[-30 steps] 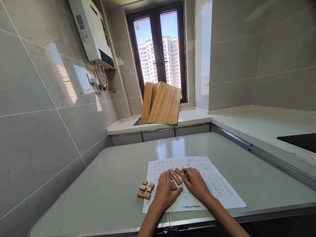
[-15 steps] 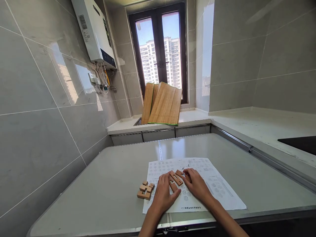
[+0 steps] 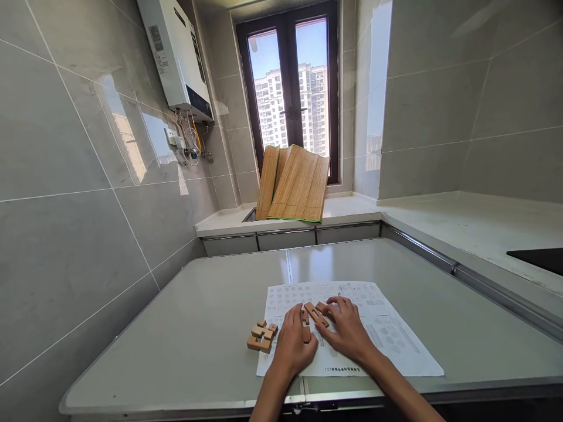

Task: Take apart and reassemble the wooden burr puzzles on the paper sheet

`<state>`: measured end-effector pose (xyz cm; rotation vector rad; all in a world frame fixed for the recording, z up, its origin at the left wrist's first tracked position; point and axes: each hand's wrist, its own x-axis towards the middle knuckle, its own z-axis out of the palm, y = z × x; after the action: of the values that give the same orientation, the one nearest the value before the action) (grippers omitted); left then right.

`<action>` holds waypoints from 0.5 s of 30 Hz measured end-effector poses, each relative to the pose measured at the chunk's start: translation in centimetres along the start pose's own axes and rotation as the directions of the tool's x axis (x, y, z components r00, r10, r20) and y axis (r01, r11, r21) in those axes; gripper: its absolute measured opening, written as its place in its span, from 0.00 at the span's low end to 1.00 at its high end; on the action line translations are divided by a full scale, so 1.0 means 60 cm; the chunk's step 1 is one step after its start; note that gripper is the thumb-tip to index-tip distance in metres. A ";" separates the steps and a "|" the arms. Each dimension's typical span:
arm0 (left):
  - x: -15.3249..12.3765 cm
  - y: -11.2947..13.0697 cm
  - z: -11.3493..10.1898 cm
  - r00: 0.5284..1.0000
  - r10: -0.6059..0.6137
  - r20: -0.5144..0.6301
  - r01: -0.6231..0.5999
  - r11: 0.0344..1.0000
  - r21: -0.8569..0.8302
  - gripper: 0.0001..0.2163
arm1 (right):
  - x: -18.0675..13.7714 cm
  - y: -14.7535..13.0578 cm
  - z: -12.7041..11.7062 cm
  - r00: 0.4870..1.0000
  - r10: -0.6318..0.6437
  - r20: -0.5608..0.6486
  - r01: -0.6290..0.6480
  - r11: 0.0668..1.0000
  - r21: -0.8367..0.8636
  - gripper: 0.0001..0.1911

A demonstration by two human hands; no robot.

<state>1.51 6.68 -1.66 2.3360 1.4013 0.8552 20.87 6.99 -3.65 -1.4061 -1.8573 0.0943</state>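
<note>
My left hand (image 3: 294,340) is closed around a notched wooden puzzle piece (image 3: 306,333), thumb at its near end and fingers along its left side. Just right of it lies a slotted wooden puzzle piece (image 3: 315,314), aslant on the printed sheet (image 3: 334,357). My right hand (image 3: 349,328) curls over a third wooden puzzle piece (image 3: 321,306), mostly hidden under the fingers. The right thumb reaches the near end of the slotted piece. Left of my left hand, several paler notched wooden pieces (image 3: 260,337) sit clustered together at the sheet's left edge.
The sheet lies on a grey folding table (image 3: 176,357) with a metal-edged front. Behind stands a white counter (image 3: 352,205) with a folded bamboo mat (image 3: 299,187) leaning at the window. A water heater (image 3: 176,58) hangs on the left wall.
My left hand has turned its notched piece straighter. My right hand has come left, its thumb now at the slotted piece and its fingers covering more of the third piece. The view has shifted slightly.
</note>
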 end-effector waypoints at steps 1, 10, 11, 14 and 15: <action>0.001 0.002 -0.001 1.000 -0.007 -0.020 0.007 1.000 0.016 0.29 | 0.001 0.000 0.002 1.000 0.000 -0.002 0.000 1.000 -0.003 0.13; 0.001 0.002 -0.002 0.993 -0.039 -0.115 0.047 0.996 0.073 0.20 | 0.000 0.016 0.012 0.999 0.014 -0.041 -0.015 1.000 -0.007 0.05; 0.001 0.002 -0.001 0.992 -0.045 -0.118 0.055 0.996 0.077 0.19 | -0.001 0.017 0.012 0.999 0.013 -0.043 -0.013 1.000 -0.003 0.05; 0.001 0.001 0.000 0.993 -0.052 -0.110 0.061 0.995 0.084 0.19 | -0.002 0.020 0.013 0.999 0.005 -0.047 -0.005 1.000 0.010 0.04; 0.001 0.001 0.000 0.993 -0.053 -0.106 0.062 0.994 0.087 0.18 | -0.002 0.021 0.013 0.999 0.001 -0.047 0.000 1.000 0.015 0.03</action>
<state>1.58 6.67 -1.60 2.3341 1.5723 0.9269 21.39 7.65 -4.87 -1.3871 -1.8143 0.0745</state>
